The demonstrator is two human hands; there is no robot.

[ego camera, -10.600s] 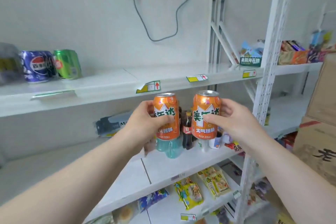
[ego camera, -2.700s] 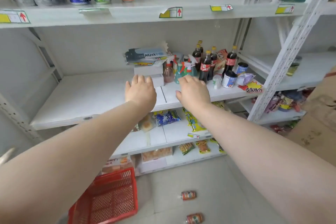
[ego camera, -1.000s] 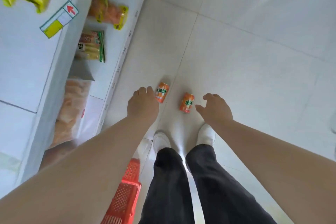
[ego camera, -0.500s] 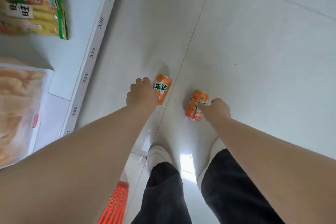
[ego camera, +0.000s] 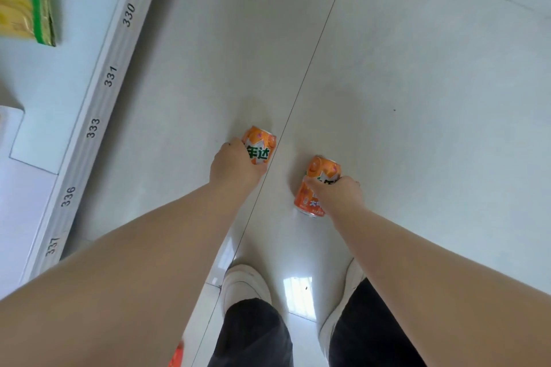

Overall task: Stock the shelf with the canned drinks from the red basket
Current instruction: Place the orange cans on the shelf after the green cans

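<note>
Two orange drink cans lie on the pale tiled floor in front of my feet. My left hand (ego camera: 234,165) is wrapped around the left orange can (ego camera: 260,147), whose far end and label show past my fingers. My right hand (ego camera: 338,192) grips the right orange can (ego camera: 316,188) across its middle, with both ends showing. A sliver of the red basket (ego camera: 176,357) peeks out at the bottom edge, behind my left forearm.
The bottom shelf's white front rail (ego camera: 98,116), printed with numbers, runs diagonally at the left. A yellow and green snack bag (ego camera: 25,0) lies on that shelf at the top left. My white shoes (ego camera: 246,287) stand just behind the cans.
I have bent lower over the floor and the cans look larger. Both hands, which were reaching and touching the cans half a second ago, are now closed around them.
</note>
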